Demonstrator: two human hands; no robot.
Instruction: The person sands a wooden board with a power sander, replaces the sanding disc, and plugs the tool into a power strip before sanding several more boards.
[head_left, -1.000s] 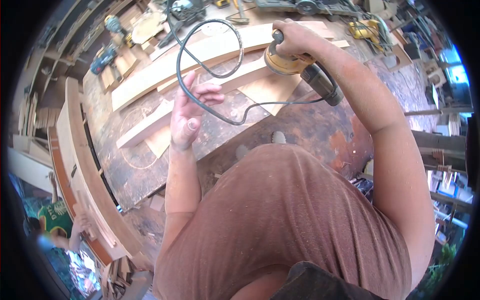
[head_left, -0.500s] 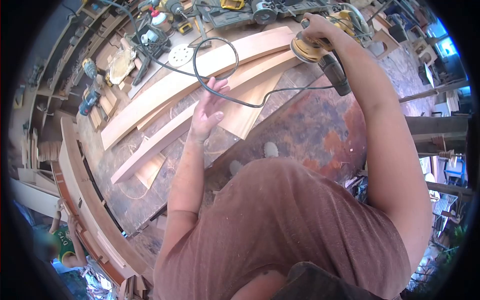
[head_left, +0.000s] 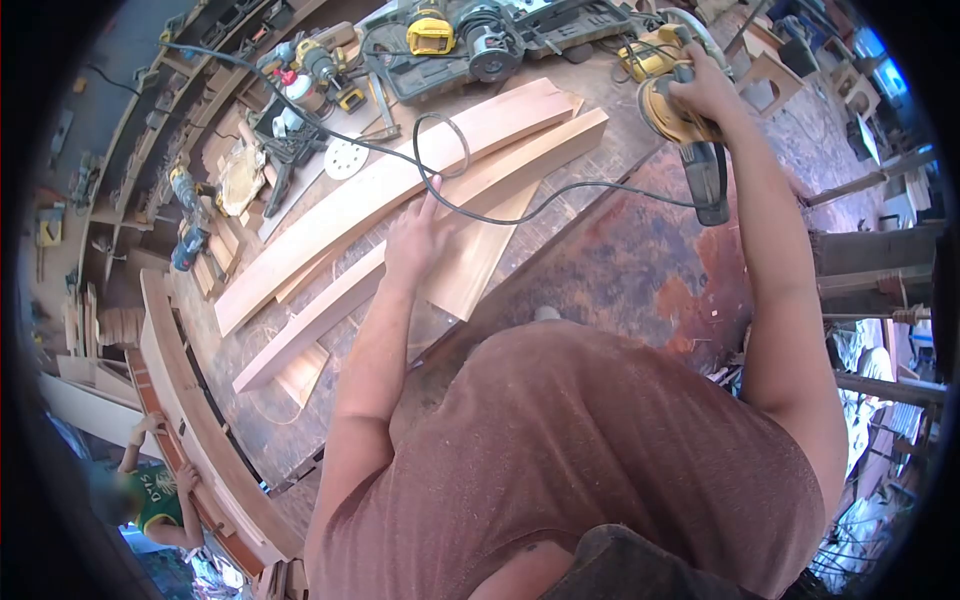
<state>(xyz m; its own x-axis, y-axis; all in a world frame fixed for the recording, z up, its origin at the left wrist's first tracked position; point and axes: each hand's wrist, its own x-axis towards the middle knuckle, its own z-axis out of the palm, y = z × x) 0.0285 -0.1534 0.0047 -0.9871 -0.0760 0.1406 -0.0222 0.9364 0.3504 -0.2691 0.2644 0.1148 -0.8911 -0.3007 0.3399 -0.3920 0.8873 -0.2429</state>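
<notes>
In the head view, my right hand [head_left: 706, 88] grips a yellow and black random orbit sander [head_left: 690, 128] over the right part of the bench, its round pad tilted to the left. A black cord [head_left: 575, 187] runs left from the sander and makes a loop. My left hand [head_left: 412, 243] is at the nearer curved wooden piece [head_left: 550, 145], fingers stretched out, with the fingertips right by the cord. Behind it lies a second, wider curved wooden piece [head_left: 330, 225]. A flat light board [head_left: 470, 265] sits partly under the nearer piece.
Along the back are an open tool case [head_left: 410, 85] with a router [head_left: 490, 55], a drill [head_left: 320, 62] and a white perforated disc [head_left: 346, 158]. The workbench [head_left: 620, 260] is stained. At lower left, a person in a green shirt [head_left: 160, 495] handles a long curved wooden part [head_left: 205, 410].
My right hand has carried the sander right, off the ends of the curved pieces. My left hand has turned and lowered toward the nearer piece. The cord loop has become smaller.
</notes>
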